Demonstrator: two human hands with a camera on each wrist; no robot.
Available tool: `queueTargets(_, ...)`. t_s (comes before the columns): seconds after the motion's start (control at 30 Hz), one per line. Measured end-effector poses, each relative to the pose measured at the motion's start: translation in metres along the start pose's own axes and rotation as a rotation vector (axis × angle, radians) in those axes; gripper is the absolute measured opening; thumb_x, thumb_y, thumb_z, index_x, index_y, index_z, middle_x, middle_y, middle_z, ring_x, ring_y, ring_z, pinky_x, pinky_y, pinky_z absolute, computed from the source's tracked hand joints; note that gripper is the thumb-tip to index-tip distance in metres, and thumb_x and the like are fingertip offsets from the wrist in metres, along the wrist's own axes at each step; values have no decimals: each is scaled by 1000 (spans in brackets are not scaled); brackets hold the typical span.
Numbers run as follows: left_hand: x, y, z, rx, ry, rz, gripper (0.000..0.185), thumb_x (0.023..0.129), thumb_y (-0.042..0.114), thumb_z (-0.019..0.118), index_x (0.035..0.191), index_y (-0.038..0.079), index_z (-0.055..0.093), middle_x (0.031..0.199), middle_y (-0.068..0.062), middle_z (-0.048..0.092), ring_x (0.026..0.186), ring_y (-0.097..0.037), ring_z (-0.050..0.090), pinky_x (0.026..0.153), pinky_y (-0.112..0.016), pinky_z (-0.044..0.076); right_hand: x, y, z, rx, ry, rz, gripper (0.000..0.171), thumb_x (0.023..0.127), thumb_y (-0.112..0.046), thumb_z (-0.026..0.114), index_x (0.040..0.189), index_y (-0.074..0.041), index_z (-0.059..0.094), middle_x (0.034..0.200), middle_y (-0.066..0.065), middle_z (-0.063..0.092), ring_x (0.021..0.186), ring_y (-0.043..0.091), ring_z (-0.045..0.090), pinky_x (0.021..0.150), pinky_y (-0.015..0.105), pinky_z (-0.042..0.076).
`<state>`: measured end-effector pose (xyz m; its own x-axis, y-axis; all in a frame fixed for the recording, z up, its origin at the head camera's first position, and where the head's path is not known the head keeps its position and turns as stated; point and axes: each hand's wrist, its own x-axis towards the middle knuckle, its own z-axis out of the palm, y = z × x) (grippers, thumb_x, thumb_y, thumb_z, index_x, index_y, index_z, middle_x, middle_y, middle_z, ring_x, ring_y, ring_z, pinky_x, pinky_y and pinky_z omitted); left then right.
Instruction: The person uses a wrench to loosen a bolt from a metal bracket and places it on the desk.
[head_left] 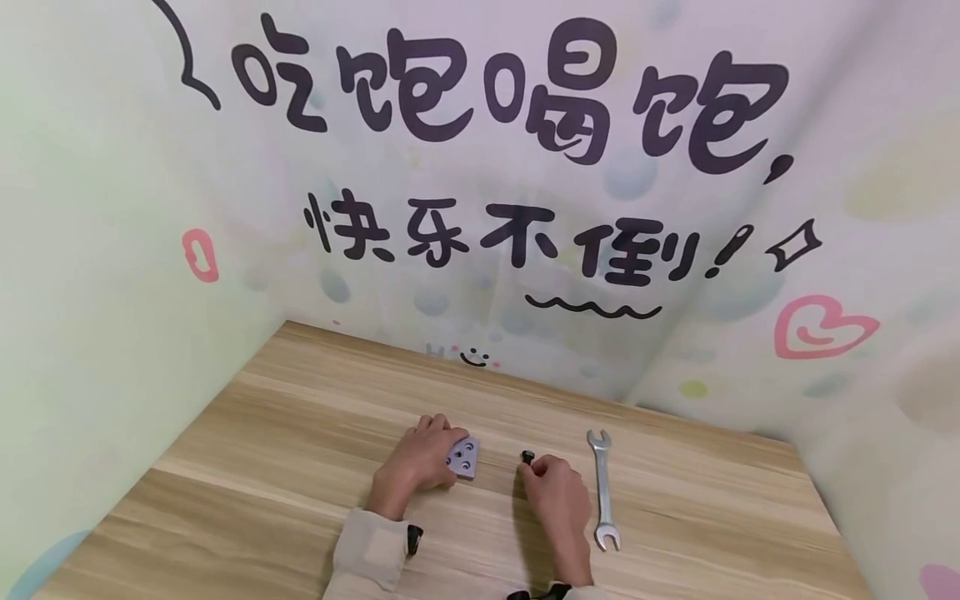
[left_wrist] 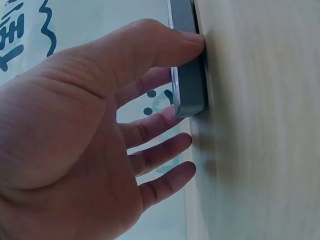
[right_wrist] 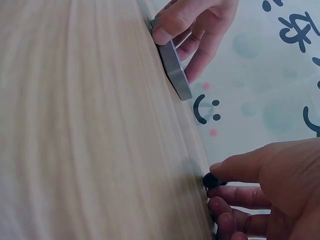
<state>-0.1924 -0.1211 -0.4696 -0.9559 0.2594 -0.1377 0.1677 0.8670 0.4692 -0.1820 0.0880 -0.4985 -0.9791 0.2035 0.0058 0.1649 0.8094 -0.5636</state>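
Observation:
A grey metal block with several round holes lies at the middle of the table. My left hand grips it from the left; in the left wrist view the thumb presses the near edge of the block and the index finger reaches behind it. To the right of the block, my right hand pinches a black bolt by thumb and index finger, its head showing above the fingertips. The right wrist view shows the round end of the bolt close to the tabletop, its other end hidden by fingers.
A silver double open-ended wrench lies to the right of my right hand, pointing away from me. The wood-grain table meets a printed cloth wall at the back, with more cloth on both sides.

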Motion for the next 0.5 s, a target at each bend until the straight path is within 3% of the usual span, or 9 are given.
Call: queueTargets(0.5, -5, 5, -3, -58, 14, -9, 78, 69, 5, 83, 142, 6, 52, 130, -15, 51, 114, -30, 44, 101, -52, 39, -2, 2, -13, -11, -27, -39, 22, 87, -35, 72, 73, -19, 69, 67, -3, 63, 56, 16, 52, 49, 31, 36)
